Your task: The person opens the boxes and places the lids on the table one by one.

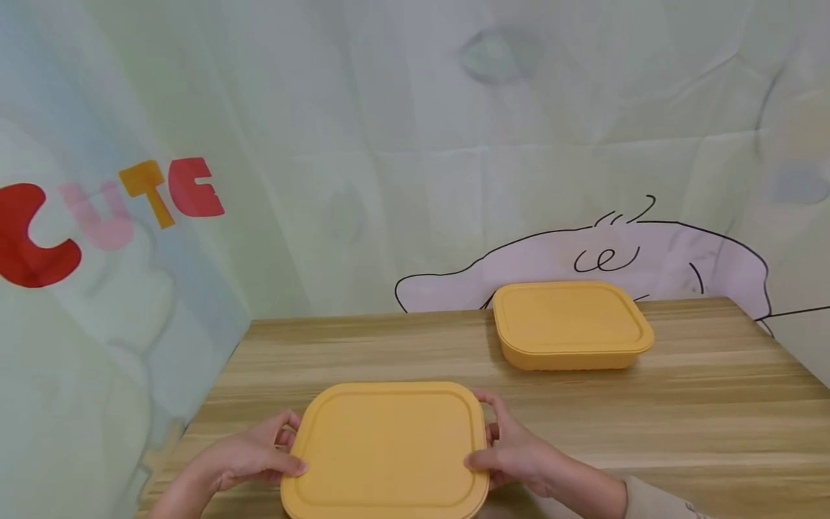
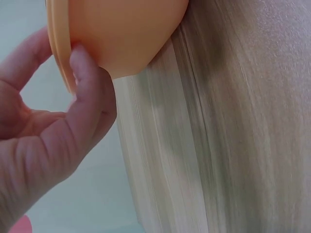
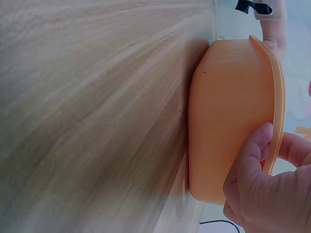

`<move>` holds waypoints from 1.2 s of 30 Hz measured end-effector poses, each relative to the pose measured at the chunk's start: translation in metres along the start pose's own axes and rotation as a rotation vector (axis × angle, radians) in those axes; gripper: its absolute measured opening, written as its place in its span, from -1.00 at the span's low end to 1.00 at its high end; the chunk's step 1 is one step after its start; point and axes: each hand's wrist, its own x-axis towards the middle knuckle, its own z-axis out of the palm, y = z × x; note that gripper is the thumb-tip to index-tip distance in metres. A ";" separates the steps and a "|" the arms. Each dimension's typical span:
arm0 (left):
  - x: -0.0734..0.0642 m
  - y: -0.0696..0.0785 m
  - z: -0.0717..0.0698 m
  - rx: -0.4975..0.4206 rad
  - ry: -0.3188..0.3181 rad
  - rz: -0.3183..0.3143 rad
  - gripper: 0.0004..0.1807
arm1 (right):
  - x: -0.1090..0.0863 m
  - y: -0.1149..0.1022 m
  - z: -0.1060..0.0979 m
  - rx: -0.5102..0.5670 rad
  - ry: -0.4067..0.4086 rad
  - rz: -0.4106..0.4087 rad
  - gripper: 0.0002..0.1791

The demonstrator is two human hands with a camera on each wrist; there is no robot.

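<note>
A yellow rectangular lidded food container (image 1: 387,450) is at the near side of the wooden table, its lid facing up. My left hand (image 1: 256,453) pinches the container's left rim, thumb on top of the lid edge and fingers curled under it. On the opposite side my right hand (image 1: 519,453) grips the right rim the same way. In the left wrist view the left fingers (image 2: 90,92) press under the lid's lip. From the right wrist view the container's side wall (image 3: 228,116) shows, its base close over the tabletop.
A second yellow lidded container (image 1: 570,324) stands at the back right of the table (image 1: 363,346). Behind the table hangs a pale printed curtain (image 1: 389,144) with cartoon drawings and coloured letters.
</note>
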 end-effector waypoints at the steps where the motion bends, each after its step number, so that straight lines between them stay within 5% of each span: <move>1: 0.000 0.000 0.000 0.000 0.000 0.002 -0.43 | 0.000 0.000 0.000 0.001 -0.001 -0.002 0.00; 36: -0.011 -0.004 0.006 0.030 0.000 0.014 -0.46 | -0.009 0.006 0.005 0.035 -0.034 -0.010 0.00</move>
